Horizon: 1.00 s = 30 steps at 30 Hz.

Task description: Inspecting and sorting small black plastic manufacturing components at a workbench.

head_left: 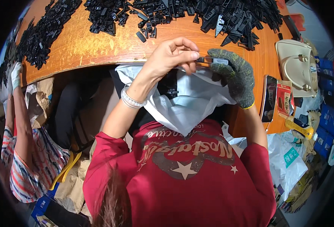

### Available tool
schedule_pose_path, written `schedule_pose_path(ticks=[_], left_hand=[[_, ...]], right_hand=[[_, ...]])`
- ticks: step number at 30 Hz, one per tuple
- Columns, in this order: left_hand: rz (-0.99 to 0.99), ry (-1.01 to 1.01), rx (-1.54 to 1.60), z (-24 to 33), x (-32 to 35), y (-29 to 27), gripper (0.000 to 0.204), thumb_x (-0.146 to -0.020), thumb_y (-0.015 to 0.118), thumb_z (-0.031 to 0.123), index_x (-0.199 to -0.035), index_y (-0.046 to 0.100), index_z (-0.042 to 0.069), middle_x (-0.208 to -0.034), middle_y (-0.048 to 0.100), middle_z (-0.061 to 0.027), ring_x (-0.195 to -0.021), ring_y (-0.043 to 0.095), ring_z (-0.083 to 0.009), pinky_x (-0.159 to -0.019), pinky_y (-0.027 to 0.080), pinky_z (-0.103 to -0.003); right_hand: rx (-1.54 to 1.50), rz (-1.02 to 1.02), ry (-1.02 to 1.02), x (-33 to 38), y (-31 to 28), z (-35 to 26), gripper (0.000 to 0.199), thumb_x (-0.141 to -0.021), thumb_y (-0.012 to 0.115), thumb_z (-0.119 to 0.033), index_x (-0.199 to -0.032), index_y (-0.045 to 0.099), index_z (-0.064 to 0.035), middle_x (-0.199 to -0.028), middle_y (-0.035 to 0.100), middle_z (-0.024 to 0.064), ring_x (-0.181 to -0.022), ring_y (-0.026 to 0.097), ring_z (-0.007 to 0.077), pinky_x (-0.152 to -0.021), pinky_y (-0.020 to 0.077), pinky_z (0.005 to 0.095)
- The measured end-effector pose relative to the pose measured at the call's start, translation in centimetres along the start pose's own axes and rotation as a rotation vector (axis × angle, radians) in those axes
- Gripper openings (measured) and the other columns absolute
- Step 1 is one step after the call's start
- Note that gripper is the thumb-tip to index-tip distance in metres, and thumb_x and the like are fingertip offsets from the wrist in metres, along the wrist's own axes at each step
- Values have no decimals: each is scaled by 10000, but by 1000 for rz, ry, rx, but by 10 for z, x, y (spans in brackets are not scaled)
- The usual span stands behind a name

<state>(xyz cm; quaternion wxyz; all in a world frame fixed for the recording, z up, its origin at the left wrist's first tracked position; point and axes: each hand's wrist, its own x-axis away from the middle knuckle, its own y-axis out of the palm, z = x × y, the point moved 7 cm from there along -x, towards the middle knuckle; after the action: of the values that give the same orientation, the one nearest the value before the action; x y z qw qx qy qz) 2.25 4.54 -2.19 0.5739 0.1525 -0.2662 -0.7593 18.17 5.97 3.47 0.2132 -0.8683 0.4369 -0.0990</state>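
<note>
Above my lap, my left hand (169, 58) is bare and wears a white bracelet. Its thumb and finger pinch the left end of a small, narrow black plastic part (212, 60) with a shiny, pale section. The other end lies against the fingers of my right hand (238, 75), in a grey knitted glove, which grips it from the right. Below both hands, a white bag (184, 109) lies open across my lap at the table edge. Some black parts (170, 92) show inside it; the rest of its contents are hidden.
Heaps of black plastic parts (242, 19) cover the far side of the wooden table (76, 49). At the right are a phone (268, 98), a red packet (284, 98), a cream handbag (297, 68) and a yellow-handled tool (301, 129). A co-worker's gloved hand (16, 75) is at the left.
</note>
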Motion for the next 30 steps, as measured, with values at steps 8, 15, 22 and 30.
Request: schedule_pose_path(ticks=[8, 15, 22, 30], left_hand=[[144, 2, -176, -2, 0, 10, 248, -860, 700, 116, -910, 485, 5, -573, 578, -38, -366, 473, -77, -334, 310, -199], [110, 43, -770, 5, -21, 6, 398, -758, 799, 312, -718, 563, -5, -559, 546, -31, -511, 524, -96, -492, 426, -263], [424, 460, -1574, 34, -66, 13, 336, -822, 703, 284, -909, 621, -30, -737, 656, -185, -692, 642, -354, -604, 496, -410], [438, 390, -1621, 26, -32, 14, 274, -833, 690, 250, -850, 573, 2, -590, 611, -125, -556, 622, -308, -529, 471, -390]], right_hand=[[-275, 30, 208, 3, 15, 7, 286, -917, 579, -117, -1189, 607, -33, -871, 676, 25, -673, 633, 101, -522, 454, 202], [-145, -125, -4, 7, 19, 1, 334, -830, 695, -74, -1154, 633, -20, -828, 652, 33, -703, 581, 74, -611, 480, 236], [-175, -150, 245, 17, 8, 9, 329, -825, 700, -165, -1121, 661, -28, -789, 648, 57, -665, 568, 98, -621, 465, 253], [41, 59, 99, -2, 3, 34, 333, -888, 587, -193, -1181, 612, -37, -901, 663, 66, -703, 609, 109, -549, 467, 237]])
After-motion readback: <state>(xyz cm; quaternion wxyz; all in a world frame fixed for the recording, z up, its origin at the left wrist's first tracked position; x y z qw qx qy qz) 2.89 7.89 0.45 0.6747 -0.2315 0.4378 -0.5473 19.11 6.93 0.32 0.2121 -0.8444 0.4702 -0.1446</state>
